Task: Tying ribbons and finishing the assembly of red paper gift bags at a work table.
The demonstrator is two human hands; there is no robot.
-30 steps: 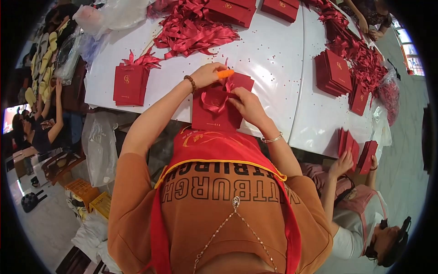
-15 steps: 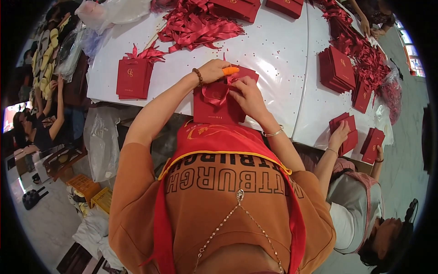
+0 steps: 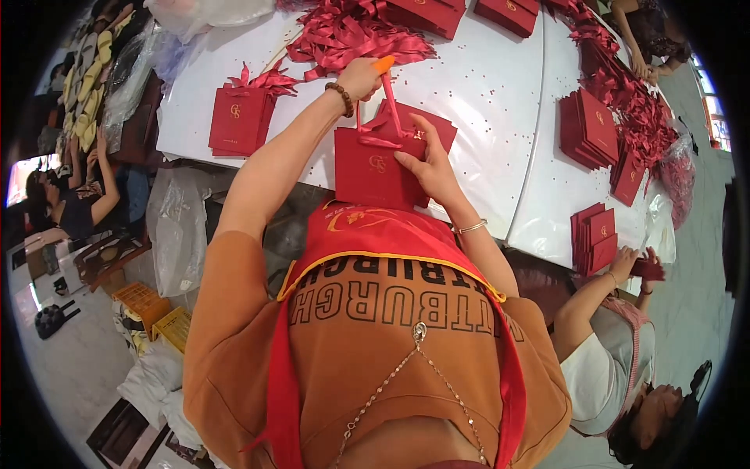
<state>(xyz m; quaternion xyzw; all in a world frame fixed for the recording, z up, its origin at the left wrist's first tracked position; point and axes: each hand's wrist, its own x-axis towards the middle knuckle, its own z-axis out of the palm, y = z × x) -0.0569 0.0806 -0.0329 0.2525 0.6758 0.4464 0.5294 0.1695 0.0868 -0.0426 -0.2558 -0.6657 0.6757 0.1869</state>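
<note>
A small red paper gift bag (image 3: 363, 180) with a gold emblem stands at the table's near edge, against my red apron. My left hand (image 3: 362, 80), an orange cover on one finger, is closed on a red ribbon (image 3: 392, 103) and holds it stretched up from the bag's top. At the bag's upper right, my right hand (image 3: 428, 166) grips it, the thumb in front and the other fingers partly hidden. More red bags (image 3: 439, 131) lie behind it, partly covered by the hand and the bag.
A heap of red ribbons (image 3: 351, 39) lies beyond my hands on the white table (image 3: 484, 148). Ribboned red bags (image 3: 238, 121) are stacked at left, more bags (image 3: 587, 129) at right. A co-worker's hands (image 3: 623, 264) are at the right edge. Small red bits dot the tabletop.
My left hand has moved up and away from the bag, drawing the ribbon taut. The bag's emblem now shows below the ribbon. The co-worker's hand has left the right-hand bag stack.
</note>
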